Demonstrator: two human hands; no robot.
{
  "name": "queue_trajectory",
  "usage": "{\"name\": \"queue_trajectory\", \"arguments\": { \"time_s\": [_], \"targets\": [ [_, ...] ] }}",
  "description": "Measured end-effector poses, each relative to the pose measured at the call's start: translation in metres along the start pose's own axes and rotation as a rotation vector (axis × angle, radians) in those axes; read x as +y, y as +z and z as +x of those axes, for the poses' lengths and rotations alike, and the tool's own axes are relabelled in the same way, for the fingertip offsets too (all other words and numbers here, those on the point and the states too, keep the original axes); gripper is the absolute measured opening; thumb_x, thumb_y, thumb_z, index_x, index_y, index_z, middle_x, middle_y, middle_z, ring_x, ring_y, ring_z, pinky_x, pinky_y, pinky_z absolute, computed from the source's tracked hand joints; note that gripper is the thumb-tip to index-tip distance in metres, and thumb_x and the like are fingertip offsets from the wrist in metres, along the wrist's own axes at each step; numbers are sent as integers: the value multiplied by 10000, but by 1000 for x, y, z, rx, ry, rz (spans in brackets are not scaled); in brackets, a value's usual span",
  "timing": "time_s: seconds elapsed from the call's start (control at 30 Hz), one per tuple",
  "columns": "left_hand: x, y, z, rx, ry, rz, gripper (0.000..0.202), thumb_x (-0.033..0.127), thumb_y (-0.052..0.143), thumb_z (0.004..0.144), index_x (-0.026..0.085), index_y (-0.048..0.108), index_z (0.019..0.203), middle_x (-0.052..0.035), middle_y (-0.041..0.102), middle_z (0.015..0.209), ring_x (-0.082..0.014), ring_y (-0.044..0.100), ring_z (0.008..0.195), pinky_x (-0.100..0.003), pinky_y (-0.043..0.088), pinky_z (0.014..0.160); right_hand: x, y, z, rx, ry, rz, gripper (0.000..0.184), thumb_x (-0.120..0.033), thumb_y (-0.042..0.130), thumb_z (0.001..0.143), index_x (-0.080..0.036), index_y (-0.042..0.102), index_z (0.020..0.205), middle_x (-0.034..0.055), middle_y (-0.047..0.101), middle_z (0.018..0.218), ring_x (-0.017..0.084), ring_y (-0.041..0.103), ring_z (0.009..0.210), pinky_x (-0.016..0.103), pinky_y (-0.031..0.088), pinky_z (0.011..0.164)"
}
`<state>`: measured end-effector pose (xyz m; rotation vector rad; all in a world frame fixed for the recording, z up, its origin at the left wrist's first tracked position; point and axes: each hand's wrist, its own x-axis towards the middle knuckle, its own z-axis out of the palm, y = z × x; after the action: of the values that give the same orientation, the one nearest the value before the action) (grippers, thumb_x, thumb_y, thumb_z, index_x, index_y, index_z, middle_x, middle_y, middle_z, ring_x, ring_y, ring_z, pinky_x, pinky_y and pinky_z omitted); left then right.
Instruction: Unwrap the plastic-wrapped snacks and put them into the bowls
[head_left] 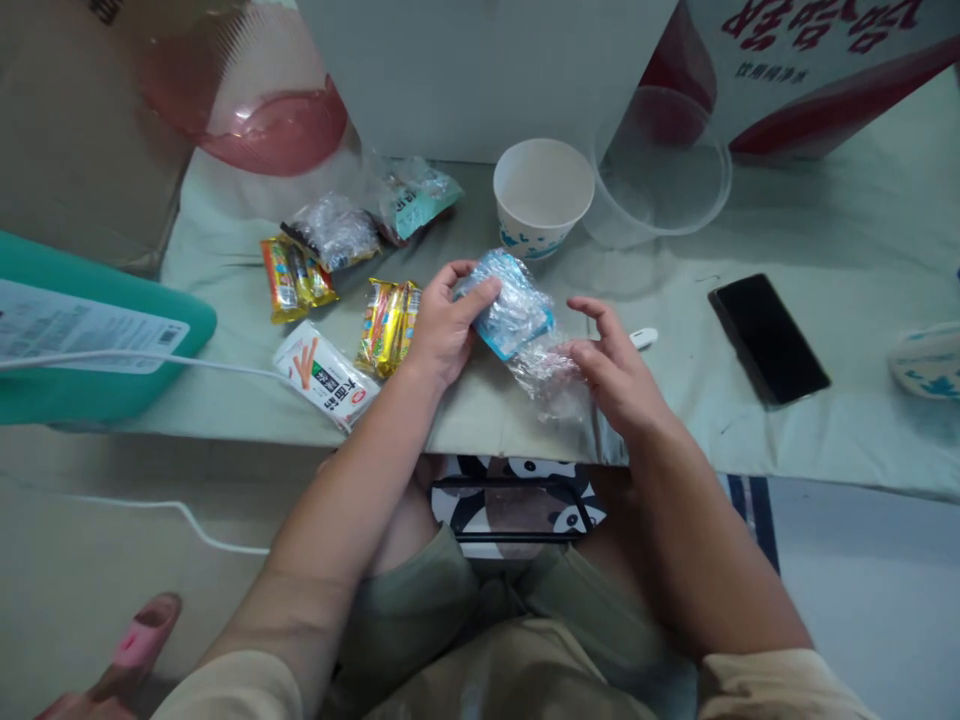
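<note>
My left hand (444, 325) is closed round a blue and clear plastic packet (510, 305), thumb on top, just above the low table (825, 300). My right hand (615, 370) rests beside it, its fingers spread over a crumpled piece of clear wrapper (551, 378) near the table's front edge. A white paper cup (541, 195) with blue marks stands just behind the packet.
Left of my hands lie yellow snack packets (388, 322), more snack packets (296, 278), a white stick packet (324, 375) and clear bags (337, 230). A clear plastic tub (660, 165), a black phone (767, 338), a teal box (90, 330) and a pink bowl (262, 120) surround them.
</note>
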<state>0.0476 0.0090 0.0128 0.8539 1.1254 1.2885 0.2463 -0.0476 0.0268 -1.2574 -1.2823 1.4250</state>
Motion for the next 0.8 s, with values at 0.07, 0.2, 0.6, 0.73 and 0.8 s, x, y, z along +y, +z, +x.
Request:
{"name": "queue_trajectory", "arguments": {
  "time_s": [0.07, 0.2, 0.6, 0.73, 0.8],
  "targets": [
    [-1, -5, 1, 31, 63, 126, 426, 442, 897, 668, 232, 641, 935, -9, 697, 885, -165, 657, 807, -285, 543, 750, -1, 3, -3, -38, -5, 17, 550, -466, 723, 817, -294, 516, 1297, -56, 608, 695, 151, 571, 551, 294, 489, 525],
    [1, -5, -6, -35, 175, 325, 314, 390, 863, 696, 228, 687, 899, -14, 730, 922, -195, 671, 917, -305, 539, 853, -4, 13, -5, -25, -21, 159, 248, -372, 712, 810, -266, 671, 1030, 7, 715, 898, 155, 669, 727, 324, 570, 676],
    [2, -2, -18, -252, 116, 336, 423, 317, 843, 682, 218, 699, 1066, -48, 739, 1076, -211, 676, 1010, -311, 529, 910, 0, 23, 3, -17, -53, 26, 695, -421, 665, 842, -371, 399, 1483, 79, 685, 1363, 203, 754, 773, 376, 613, 648],
    [1, -3, -15, -92, 104, 333, 322, 216, 782, 702, 213, 688, 1010, -36, 727, 1028, -200, 669, 980, -331, 532, 926, -4, -7, 1, 230, -220, -388, 476, -244, 542, 828, -268, 570, 1302, 94, 753, 1144, 255, 746, 923, 466, 603, 851],
    [0, -4, -13, -43, 33, 204, 323, 233, 773, 713, 219, 670, 1019, -34, 711, 1010, -193, 672, 933, -333, 555, 864, 0, -28, 1, 274, -299, -709, 461, -167, 521, 745, -238, 651, 1181, 119, 745, 1177, 307, 699, 1128, 542, 525, 1026]
  ]
}}
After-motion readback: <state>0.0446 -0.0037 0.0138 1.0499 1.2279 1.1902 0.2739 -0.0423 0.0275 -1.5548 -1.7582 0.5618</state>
